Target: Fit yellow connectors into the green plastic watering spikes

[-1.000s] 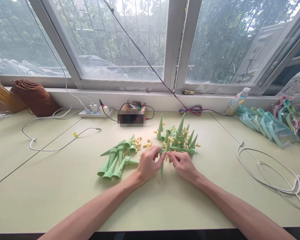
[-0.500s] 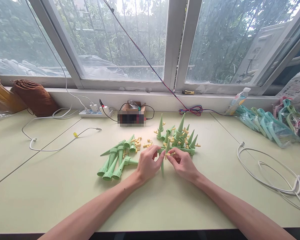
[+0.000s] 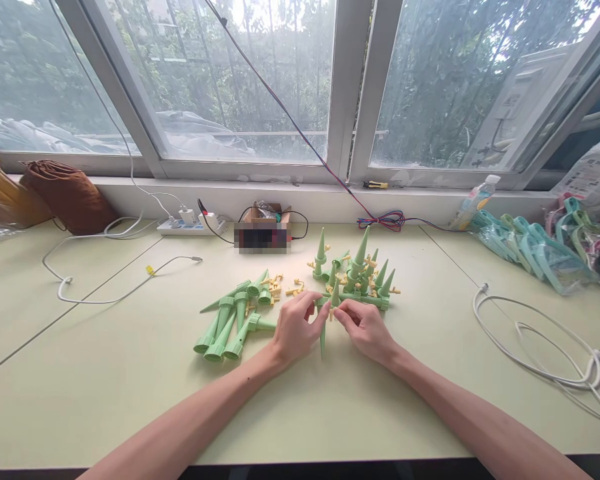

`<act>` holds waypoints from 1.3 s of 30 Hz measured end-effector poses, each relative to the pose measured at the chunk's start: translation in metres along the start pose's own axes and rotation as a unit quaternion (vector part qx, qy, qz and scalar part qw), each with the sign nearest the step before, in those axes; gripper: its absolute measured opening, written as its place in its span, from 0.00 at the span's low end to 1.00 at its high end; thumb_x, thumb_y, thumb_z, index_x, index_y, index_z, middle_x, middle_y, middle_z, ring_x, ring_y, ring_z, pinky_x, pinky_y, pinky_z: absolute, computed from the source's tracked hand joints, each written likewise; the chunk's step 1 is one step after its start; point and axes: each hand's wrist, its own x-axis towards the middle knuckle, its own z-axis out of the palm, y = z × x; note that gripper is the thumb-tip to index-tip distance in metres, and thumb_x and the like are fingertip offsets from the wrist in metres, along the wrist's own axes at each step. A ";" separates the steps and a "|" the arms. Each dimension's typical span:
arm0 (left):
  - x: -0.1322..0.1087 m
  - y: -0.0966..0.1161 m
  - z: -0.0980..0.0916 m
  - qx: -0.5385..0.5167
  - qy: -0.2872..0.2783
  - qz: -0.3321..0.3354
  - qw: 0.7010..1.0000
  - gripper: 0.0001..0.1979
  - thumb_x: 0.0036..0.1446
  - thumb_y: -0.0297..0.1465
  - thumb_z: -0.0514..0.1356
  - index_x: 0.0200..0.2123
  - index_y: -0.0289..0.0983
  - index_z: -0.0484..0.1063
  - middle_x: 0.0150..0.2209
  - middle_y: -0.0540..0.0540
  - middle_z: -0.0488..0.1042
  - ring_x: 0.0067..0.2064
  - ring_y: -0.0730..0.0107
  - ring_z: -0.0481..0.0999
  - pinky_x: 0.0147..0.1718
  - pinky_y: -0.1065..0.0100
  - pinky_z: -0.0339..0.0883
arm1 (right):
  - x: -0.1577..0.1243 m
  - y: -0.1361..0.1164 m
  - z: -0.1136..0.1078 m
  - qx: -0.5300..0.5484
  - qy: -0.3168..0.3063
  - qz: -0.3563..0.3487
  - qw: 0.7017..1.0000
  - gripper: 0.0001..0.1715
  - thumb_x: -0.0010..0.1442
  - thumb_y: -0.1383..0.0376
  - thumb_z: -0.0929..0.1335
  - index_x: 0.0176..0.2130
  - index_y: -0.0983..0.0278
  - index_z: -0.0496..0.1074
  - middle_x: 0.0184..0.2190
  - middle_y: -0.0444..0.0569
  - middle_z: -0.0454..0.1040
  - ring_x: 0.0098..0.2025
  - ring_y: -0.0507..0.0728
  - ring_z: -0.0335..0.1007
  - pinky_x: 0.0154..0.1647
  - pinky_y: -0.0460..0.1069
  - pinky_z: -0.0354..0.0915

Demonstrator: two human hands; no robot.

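Spike tip has swung slightly down and left since half a second ago, and the right fingertips have closed in toward the left thumb, hiding more of the yellow valve; green plastic watering spike (image 3: 323,341) sits between the hands, mid-table, pointed end toward the front edge. Left hand (image 3: 299,325) is curled, thumb and fingers clamped on the spike's wide end; right hand (image 3: 366,328) is in a tight pinch on a small yellow valve fitting (image 3: 331,313) at that same end; hands nearly together, fingertips just apart or touching, can't tell which.

Table (image 3: 300,417) runs from the hands to its front edge, well apart from them; pile of loose spikes (image 3: 224,339) lies just beside the left hand and wrist; a few loose yellow fittings (image 3: 276,288) lie beyond that hand; cluster of valve-fitted spikes (image 3: 359,257) is just past the right fingers, some upright, some lying; coiled white cable (image 3: 535,381) is well right; power strip (image 3: 190,228) is along the back.

Held spike looks matte light green, slim, tapering to a point; wide end mostly hidden by fingers, so valve seating can't be judged.
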 end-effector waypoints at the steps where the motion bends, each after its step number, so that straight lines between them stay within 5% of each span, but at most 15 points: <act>1: 0.000 0.000 0.000 -0.001 0.000 0.001 1.000 0.07 0.63 0.34 0.59 0.35 0.37 0.72 0.24 0.52 0.67 0.24 0.75 0.63 0.25 0.71 0.60 | 0.000 0.000 0.000 -0.002 0.000 -0.001 1.000 0.21 0.68 0.55 0.63 0.27 0.63 0.64 0.20 0.40 0.56 0.22 0.50 0.47 0.23 0.48 0.46; 18: 0.001 0.003 -0.001 -0.008 0.013 0.011 1.000 0.08 0.64 0.34 0.58 0.36 0.36 0.73 0.25 0.51 0.69 0.24 0.75 0.64 0.25 0.71 0.62 | 0.001 -0.003 -0.001 -0.023 -0.006 -0.004 1.000 0.27 0.69 0.49 0.60 0.25 0.63 0.64 0.18 0.40 0.55 0.21 0.50 0.47 0.23 0.48 0.46; 28: 0.001 0.000 0.000 -0.033 0.022 -0.006 0.999 0.06 0.64 0.32 0.59 0.34 0.37 0.71 0.26 0.51 0.69 0.26 0.74 0.66 0.26 0.71 0.62 | -0.001 -0.003 0.000 0.033 -0.009 0.028 0.999 0.18 0.67 0.50 0.64 0.41 0.62 0.67 0.17 0.35 0.51 0.20 0.50 0.43 0.21 0.48 0.44; 39: 0.001 0.002 -0.002 -0.004 -0.013 -0.001 1.000 0.10 0.59 0.34 0.61 0.43 0.38 0.71 0.27 0.52 0.66 0.26 0.73 0.65 0.25 0.70 0.61 | -0.001 0.000 0.000 0.042 0.011 0.028 0.999 0.19 0.68 0.49 0.63 0.38 0.61 0.66 0.17 0.36 0.54 0.19 0.50 0.42 0.21 0.48 0.42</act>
